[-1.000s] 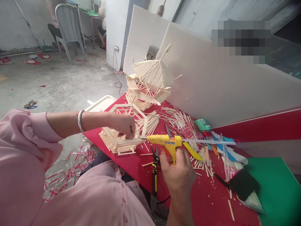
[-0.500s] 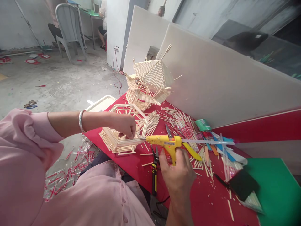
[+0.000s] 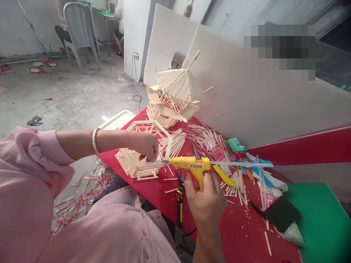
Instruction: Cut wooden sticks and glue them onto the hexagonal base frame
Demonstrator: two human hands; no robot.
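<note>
Since the earlier frame, our right hand [image 3: 207, 204], wrapped round the yellow glue gun [image 3: 189, 164], edges slightly toward our left hand [image 3: 146, 146], bent over the stick frame [image 3: 150, 166] on the red table [image 3: 241, 233]; its grip we cannot tell. A clear bag [image 3: 301, 241] holds pale sticks [image 3: 292, 232].

Two hands: one left hand [image 3: 146, 146], one right hand [image 3: 207, 199]. One yellow glue gun [image 3: 190, 163], one pair of pliers [image 3: 180, 204] near, one low stick frame [image 3: 148, 165], one roofed stick model [image 3: 178, 86] farther, one grey chair [image 3: 78, 25] far left.
</note>
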